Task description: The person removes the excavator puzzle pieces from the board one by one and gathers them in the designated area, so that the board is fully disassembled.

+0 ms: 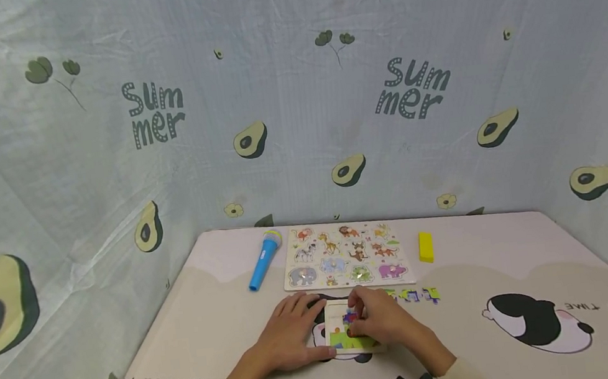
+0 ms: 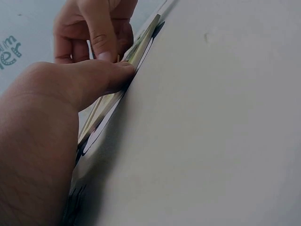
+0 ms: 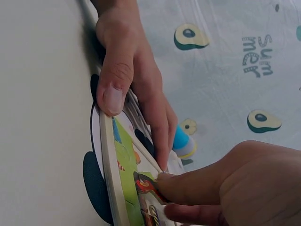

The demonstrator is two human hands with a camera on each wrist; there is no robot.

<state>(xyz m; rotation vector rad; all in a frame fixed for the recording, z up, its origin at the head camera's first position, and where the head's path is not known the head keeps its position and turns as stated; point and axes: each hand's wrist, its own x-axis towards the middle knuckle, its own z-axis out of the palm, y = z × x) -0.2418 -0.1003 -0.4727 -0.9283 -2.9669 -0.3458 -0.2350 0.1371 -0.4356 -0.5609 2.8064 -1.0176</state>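
A small wooden jigsaw puzzle board (image 1: 337, 339), part-filled with green and coloured pieces, lies on the tablecloth between the hands. My left hand (image 1: 292, 334) holds it at the left side, thumb along the near edge and forefinger by the far corner. In the left wrist view the left thumb (image 2: 110, 75) presses the board's edge. Over the board's right part, my right hand (image 1: 384, 316) pinches a puzzle piece with red and dark colours (image 3: 145, 184), low against the board. The right fingers partly hide that piece.
Several loose puzzle pieces (image 1: 410, 295) lie just beyond the right hand. Behind the hands is a larger animal board (image 1: 309, 239), with a blue toy microphone (image 1: 262, 266) to its left and a yellow block (image 1: 426, 247) to its right. A printed curtain (image 1: 293, 91) surrounds the table.
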